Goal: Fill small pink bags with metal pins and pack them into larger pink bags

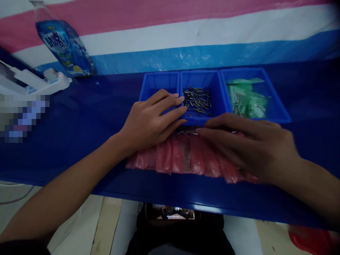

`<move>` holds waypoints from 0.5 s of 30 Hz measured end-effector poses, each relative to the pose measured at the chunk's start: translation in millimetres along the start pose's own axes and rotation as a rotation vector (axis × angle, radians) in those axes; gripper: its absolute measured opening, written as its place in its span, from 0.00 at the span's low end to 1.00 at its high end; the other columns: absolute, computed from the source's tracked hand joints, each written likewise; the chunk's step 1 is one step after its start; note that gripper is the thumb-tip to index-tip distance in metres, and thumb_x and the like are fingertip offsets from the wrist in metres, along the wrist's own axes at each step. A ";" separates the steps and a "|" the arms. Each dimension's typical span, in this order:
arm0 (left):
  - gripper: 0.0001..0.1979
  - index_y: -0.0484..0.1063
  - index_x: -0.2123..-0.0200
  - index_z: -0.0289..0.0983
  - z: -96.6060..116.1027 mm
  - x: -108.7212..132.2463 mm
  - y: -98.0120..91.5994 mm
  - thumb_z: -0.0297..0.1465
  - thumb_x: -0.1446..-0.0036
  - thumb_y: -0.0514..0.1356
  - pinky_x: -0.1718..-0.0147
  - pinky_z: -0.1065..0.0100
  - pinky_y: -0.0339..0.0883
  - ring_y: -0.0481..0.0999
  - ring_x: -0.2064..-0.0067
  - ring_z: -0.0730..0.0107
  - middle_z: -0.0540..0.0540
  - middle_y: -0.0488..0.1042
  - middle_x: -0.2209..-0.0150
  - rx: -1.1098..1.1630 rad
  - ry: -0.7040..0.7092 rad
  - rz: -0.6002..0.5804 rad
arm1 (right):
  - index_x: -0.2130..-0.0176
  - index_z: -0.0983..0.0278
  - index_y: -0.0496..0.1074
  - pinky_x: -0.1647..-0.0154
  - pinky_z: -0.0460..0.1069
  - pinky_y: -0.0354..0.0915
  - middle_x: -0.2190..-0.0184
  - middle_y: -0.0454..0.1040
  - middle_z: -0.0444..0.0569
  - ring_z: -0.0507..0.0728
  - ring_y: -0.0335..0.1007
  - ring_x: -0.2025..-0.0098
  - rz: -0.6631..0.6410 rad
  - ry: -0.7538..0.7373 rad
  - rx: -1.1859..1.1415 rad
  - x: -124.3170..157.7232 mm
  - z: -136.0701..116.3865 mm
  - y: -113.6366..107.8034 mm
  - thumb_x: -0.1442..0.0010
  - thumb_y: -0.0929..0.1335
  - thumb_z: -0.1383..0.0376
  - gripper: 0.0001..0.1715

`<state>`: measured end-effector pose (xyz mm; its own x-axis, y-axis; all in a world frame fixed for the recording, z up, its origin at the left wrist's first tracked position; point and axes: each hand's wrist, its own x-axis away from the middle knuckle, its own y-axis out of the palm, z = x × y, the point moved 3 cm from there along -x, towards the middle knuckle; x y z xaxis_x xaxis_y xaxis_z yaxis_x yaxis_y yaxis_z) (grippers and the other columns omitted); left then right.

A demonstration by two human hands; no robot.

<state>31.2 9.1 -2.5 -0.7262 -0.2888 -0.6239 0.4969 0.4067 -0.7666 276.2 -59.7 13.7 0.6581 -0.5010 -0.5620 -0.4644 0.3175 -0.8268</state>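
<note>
A blue plastic tray (202, 79) with 3 compartments stands on the blue tabletop. My left hand (152, 120) rests over its left compartment and front rim, fingertips close to the middle compartment and nothing visible in them. That middle compartment holds a loose heap of small metal pins with gold-coloured parts (197, 102). Green plastic packets (247, 99) fill the right compartment. In front of the tray lies a row of red plastic bags (186, 156). My right hand (247, 145), blurred, lies across these bags, its fingertips beside a few loose pins (187, 132).
A blue-labelled plastic bottle (63, 47) leans at the back left beside a white power strip (45, 79). A striped tarp hangs behind the blue tabletop (79, 120). A lit phone (172, 212) sits below the table edge, and a red bag (310, 241) lies on the floor.
</note>
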 end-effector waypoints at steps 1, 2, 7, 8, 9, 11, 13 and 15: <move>0.12 0.80 0.41 0.39 -0.4 0.2 -0.1 0.37 0.19 0.65 0.46 0.56 0.88 0.88 0.38 0.54 0.42 0.86 0.40 -0.002 -0.004 -0.005 | 0.47 0.59 0.81 0.60 0.46 0.78 0.54 0.86 0.47 0.52 0.85 0.59 0.016 0.076 -0.054 -1.2 0.6 -5.2 0.20 0.68 0.72 0.12; 0.12 0.80 0.41 0.39 -0.8 0.3 -0.2 0.38 0.19 0.64 0.46 0.56 0.88 0.88 0.38 0.54 0.42 0.86 0.40 -0.007 -0.005 -0.010 | 0.48 0.57 0.82 0.58 0.46 0.80 0.54 0.87 0.46 0.52 0.86 0.58 0.046 0.168 -0.128 -2.0 1.6 -9.9 0.21 0.70 0.71 0.12; 0.13 0.79 0.40 0.39 -2.3 0.5 -0.8 0.39 0.18 0.63 0.48 0.56 0.88 0.88 0.40 0.53 0.42 0.86 0.39 -0.037 0.015 -0.024 | 0.58 0.52 0.87 0.61 0.53 0.85 0.61 0.87 0.43 0.57 0.85 0.65 0.245 0.710 -0.594 -0.2 10.4 -17.0 0.32 0.82 0.62 0.04; 0.13 0.79 0.40 0.38 -2.4 0.5 -1.2 0.39 0.19 0.64 0.49 0.56 0.88 0.88 0.40 0.53 0.42 0.86 0.39 -0.036 0.024 -0.011 | 0.58 0.52 0.87 0.60 0.54 0.87 0.62 0.87 0.43 0.58 0.86 0.65 0.270 0.775 -0.648 -0.3 11.3 -16.7 0.32 0.82 0.62 0.04; 0.14 0.79 0.40 0.37 -2.2 0.5 -1.4 0.38 0.19 0.65 0.50 0.56 0.88 0.88 0.41 0.52 0.41 0.86 0.39 -0.032 0.035 0.001 | 0.58 0.51 0.88 0.55 0.56 0.89 0.61 0.87 0.42 0.59 0.87 0.63 0.280 0.822 -0.673 -0.7 11.8 -16.5 0.32 0.82 0.63 0.04; 0.14 0.78 0.40 0.36 -1.9 0.4 -1.4 0.38 0.20 0.66 0.51 0.56 0.88 0.88 0.41 0.50 0.40 0.86 0.40 -0.026 0.049 0.013 | 0.52 0.48 0.88 0.43 0.58 0.89 0.54 0.88 0.40 0.61 0.90 0.52 0.291 0.861 -0.680 -1.8 11.8 -17.5 0.29 0.79 0.64 0.09; 0.14 0.78 0.39 0.36 -2.3 0.3 -0.7 0.38 0.19 0.65 0.52 0.55 0.88 0.88 0.40 0.50 0.40 0.86 0.39 -0.030 0.037 0.005 | 0.45 0.45 0.88 0.37 0.59 0.86 0.44 0.88 0.39 0.61 0.89 0.45 0.286 0.843 -0.654 -0.9 11.4 -19.5 0.27 0.78 0.64 0.15; 0.14 0.77 0.39 0.37 -2.2 0.2 -0.7 0.38 0.19 0.65 0.52 0.56 0.88 0.88 0.40 0.51 0.41 0.86 0.39 -0.038 0.037 0.006 | 0.44 0.44 0.88 0.43 0.59 0.87 0.45 0.88 0.41 0.61 0.90 0.48 0.231 0.713 -0.545 1.7 10.7 -20.3 0.27 0.77 0.61 0.15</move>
<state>29.7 10.7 -1.8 -0.7404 -0.2542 -0.6222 0.4837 0.4413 -0.7558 293.1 -58.4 29.3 0.0780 -0.9067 -0.4144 -0.8720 0.1395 -0.4692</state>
